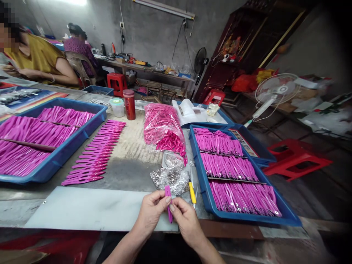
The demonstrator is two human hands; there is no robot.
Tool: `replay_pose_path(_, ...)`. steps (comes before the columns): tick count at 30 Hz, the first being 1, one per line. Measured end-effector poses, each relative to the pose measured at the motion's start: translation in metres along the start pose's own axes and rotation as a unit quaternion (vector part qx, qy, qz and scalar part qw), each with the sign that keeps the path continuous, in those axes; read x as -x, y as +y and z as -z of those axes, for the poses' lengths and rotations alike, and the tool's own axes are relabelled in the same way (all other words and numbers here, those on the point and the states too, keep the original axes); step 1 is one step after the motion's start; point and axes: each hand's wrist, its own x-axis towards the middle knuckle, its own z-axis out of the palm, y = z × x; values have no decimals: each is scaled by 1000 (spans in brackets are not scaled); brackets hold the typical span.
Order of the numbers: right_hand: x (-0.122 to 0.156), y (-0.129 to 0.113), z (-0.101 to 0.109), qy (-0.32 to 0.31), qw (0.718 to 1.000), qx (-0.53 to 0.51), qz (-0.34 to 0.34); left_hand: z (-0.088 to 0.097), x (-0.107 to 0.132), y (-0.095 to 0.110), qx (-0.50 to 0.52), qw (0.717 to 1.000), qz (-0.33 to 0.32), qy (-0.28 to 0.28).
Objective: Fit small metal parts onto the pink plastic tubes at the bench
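Both my hands meet at the table's near edge and pinch one upright magenta plastic piece [168, 201]. My left hand [150, 212] grips it from the left, my right hand [186, 219] from the right, fingers closed on it. Just beyond them lie a clear bag of small metal parts [170, 179] and a yellow-handled tool [191, 192]. A row of the same magenta pieces [96, 154] is laid out on the table to the left.
Blue trays of magenta pieces sit at left [55, 161] and right [203, 183]. A clear bag of pink parts [164, 128], a red canister [129, 104] and a lidded tub [117, 107] stand behind. Two people sit at far left. Red stools [297, 157] and a fan [275, 91] are right.
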Motion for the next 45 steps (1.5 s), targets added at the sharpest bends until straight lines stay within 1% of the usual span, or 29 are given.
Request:
replay_pose_path(10,0,-1,0,2,1000,16,11,0,1,0,-10,1000,-5,10)
replay_pose_path(15,1,0,-1,10,1000,-2,5,-1,2,1,-5,1000,-8,19)
replay_pose_path(23,1,-1,-1,8,1000,-1,2,0,2,1,5,1000,1,13)
replay_pose_path(27,1,-2,-2,11,1000,-4,-1,0,2,0,-5,1000,-5,13)
replay_pose_path(33,1,2,-2,11,1000,-3,-3,0,2,0,-5,1000,-5,15)
replay_pose_path(45,1,0,-1,1,1000,21,7,2,1,-3,-2,1000,2,13)
